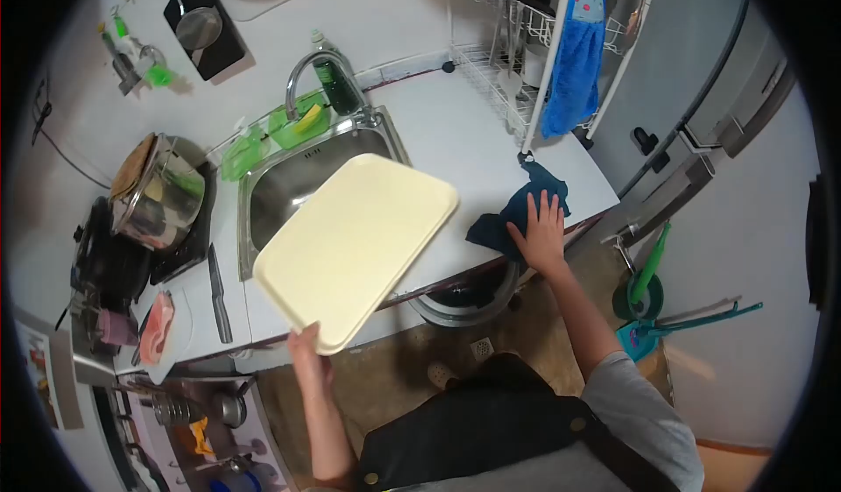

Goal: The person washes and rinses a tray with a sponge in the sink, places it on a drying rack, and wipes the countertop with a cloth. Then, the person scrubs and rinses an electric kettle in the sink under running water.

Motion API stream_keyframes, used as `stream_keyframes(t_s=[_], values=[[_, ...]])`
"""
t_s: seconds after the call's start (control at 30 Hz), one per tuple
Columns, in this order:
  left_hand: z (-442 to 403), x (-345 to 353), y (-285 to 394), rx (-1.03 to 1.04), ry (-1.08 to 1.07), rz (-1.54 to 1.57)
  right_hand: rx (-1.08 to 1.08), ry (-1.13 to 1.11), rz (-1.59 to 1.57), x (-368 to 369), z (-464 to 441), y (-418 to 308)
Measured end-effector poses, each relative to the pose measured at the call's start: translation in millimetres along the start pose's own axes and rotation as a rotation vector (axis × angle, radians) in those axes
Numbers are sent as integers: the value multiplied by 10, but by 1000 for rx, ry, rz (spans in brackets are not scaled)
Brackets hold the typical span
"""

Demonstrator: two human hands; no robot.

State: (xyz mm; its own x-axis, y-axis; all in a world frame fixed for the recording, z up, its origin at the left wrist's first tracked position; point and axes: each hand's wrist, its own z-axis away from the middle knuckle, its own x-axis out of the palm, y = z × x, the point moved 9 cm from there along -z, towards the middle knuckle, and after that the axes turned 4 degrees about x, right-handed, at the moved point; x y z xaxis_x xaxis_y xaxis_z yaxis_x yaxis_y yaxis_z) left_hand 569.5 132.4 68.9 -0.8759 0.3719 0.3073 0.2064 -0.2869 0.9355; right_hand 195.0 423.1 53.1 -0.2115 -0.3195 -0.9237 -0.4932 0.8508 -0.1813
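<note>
Holding the tray [357,251] by its near corner, the left hand [308,353] is closed on the rim w/ the thumb side up; some fingers are hidden, so can't tell how they grip below. The right hand [541,236] is flat, fingers spread, on the dark blue cloth [489,228]; it doesn't pinch it. The cloth lies on the worktop [429,124], near the front edge. The tray is up in front of the sink [272,203], hiding part of it & some worktop; can't tell if it touches either.

Tray looks light & stiff, prob. plastic, so it won't bend or break easily. Smooth top, so prob. slippery if wet. Best hold = raised rim, 1 hand per side, b/c 1 corner alone may let it tip. Cloth looks soft, floppy & v. light; grab a fold or press it flat.

Count: 1 tray, 1 cloth, 1 sink, 1 tap [366,117], 1 green bottle [337,84], 2 green holders [241,155] by the sink, 1 big pot [162,201], 1 knife [219,295] left of the sink, 1 pink slab [157,330] (meat?), 1 blue towel [575,71] hung on 1 white rack [550,63].
</note>
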Motion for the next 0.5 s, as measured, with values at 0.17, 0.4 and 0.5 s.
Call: stream_keyframes(t_s=[0.17, 0.4, 0.5], values=[[-393, 1316, -595, -1, -142, 41, 3, -20, 6, 10, -19, 11], [-357, 2929, -1494, -417, -461, 125, -27, -54, -46, -11, -27, 16], [-399, 3015, -1352, -342, -517, -6, -60, -37, -74, -18, -31, 30]])
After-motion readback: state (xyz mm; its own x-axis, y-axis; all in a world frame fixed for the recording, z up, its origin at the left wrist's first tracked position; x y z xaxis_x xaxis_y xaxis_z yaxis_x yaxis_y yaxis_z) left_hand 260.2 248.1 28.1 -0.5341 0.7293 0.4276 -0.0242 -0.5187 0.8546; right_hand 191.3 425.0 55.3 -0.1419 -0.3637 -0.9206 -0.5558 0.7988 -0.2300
